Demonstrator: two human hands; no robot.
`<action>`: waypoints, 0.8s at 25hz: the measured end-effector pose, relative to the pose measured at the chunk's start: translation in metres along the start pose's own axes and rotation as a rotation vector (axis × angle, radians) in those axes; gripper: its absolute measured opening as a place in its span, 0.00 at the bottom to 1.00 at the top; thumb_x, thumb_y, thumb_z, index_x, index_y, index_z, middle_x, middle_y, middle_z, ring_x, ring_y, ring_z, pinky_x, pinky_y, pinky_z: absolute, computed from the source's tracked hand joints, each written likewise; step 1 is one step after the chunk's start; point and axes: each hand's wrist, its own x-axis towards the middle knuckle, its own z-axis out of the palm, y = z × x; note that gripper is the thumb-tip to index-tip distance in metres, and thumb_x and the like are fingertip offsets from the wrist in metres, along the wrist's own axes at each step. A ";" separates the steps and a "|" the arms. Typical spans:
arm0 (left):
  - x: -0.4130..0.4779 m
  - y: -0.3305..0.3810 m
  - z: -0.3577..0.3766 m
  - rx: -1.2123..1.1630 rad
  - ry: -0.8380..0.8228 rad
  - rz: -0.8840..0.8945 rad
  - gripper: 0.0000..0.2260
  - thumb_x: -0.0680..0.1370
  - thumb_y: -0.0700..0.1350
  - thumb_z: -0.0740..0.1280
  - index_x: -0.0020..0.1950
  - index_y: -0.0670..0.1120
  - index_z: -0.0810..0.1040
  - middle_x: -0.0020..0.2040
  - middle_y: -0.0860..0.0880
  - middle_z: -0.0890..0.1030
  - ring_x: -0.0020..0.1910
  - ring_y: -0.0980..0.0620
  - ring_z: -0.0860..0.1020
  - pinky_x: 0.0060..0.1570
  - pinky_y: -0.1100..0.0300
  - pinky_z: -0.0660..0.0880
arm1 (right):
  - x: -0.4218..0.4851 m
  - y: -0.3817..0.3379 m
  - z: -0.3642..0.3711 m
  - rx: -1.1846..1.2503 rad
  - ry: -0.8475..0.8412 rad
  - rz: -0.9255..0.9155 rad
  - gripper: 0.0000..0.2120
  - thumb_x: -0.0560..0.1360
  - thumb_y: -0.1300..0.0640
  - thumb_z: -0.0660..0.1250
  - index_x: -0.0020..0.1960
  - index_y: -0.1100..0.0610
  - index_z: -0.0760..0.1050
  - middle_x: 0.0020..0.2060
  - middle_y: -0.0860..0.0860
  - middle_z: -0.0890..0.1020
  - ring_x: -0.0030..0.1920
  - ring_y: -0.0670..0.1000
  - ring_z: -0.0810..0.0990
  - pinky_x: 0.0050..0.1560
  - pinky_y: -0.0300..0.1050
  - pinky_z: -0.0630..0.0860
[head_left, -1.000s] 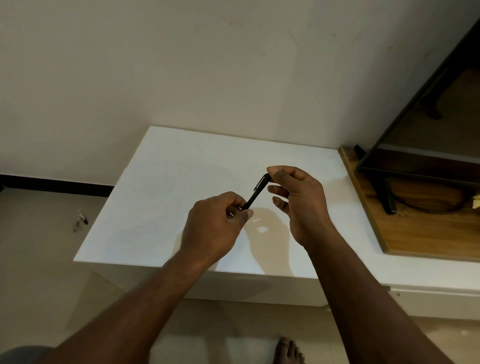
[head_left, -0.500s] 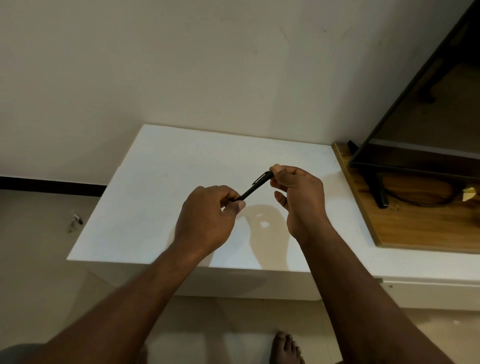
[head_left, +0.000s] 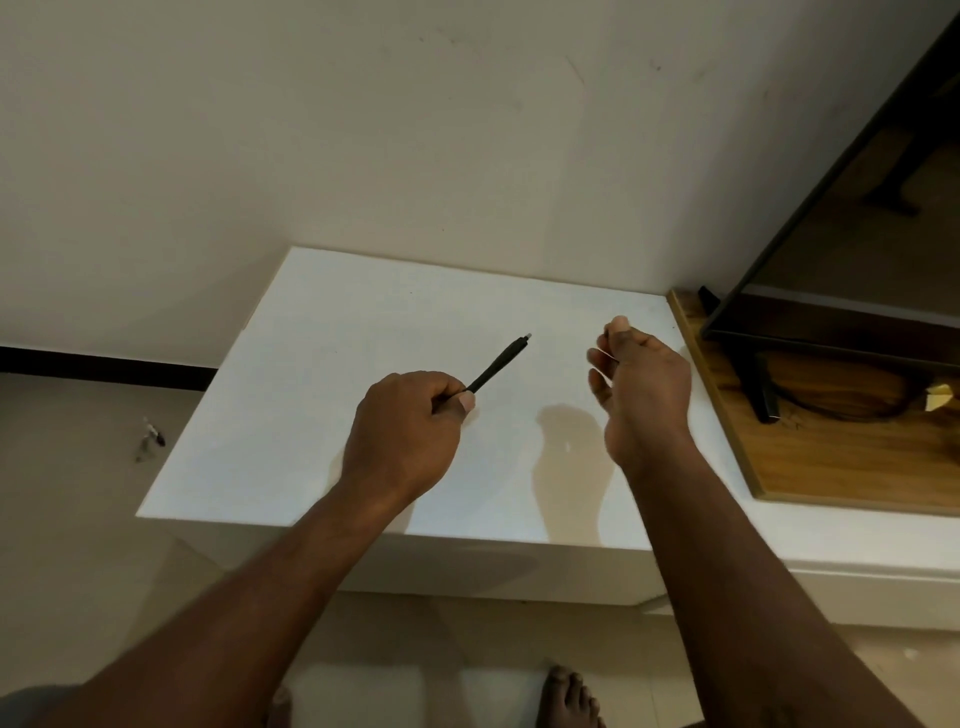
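- The left hand (head_left: 405, 436) has its fingers curled tight round the lower end of the pen (head_left: 498, 364), with the thumb tip pressed against the barrel. The grip looks the same as half a second ago.
- The pen sticks out up and to the right of those fingers, in the air above the table (head_left: 322, 364). Its far end is now bare and shows a small pale tip.
- Half a second ago the right hand (head_left: 641, 395) pinched that far end. It has since come off and moved well to the right, leaving open space between its fingers and the pen.
- The right fingers are curled, with thumb and forefinger pressed together at the top. I cannot tell whether a small part pulled off the pen sits between them.
- My reading is that the two hands have just pulled the pen apart or uncapped it. Next would come putting down or handling whatever came off.
- Beyond the right fingers a wooden board (head_left: 831, 467) lies on the table, and a dark screen (head_left: 857, 234) stands on it.
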 end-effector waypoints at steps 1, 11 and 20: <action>0.000 0.000 -0.001 -0.003 0.013 0.004 0.09 0.80 0.47 0.70 0.42 0.50 0.85 0.33 0.56 0.82 0.35 0.57 0.79 0.36 0.62 0.69 | 0.005 -0.002 -0.006 0.005 0.021 0.015 0.08 0.82 0.51 0.71 0.47 0.54 0.83 0.41 0.47 0.87 0.45 0.48 0.86 0.45 0.42 0.80; 0.000 0.000 -0.001 -0.161 -0.036 -0.161 0.08 0.81 0.50 0.69 0.45 0.52 0.87 0.38 0.57 0.86 0.43 0.57 0.84 0.50 0.48 0.83 | 0.020 0.028 -0.017 -0.921 -0.296 -0.213 0.08 0.76 0.59 0.74 0.38 0.53 0.86 0.41 0.44 0.89 0.43 0.44 0.86 0.44 0.43 0.84; 0.001 -0.001 -0.001 -0.078 -0.056 -0.169 0.11 0.81 0.52 0.68 0.41 0.53 0.85 0.36 0.60 0.86 0.42 0.62 0.83 0.45 0.60 0.76 | 0.023 0.045 -0.017 -1.154 -0.190 -0.155 0.23 0.73 0.39 0.75 0.42 0.61 0.85 0.39 0.56 0.88 0.40 0.56 0.85 0.45 0.52 0.83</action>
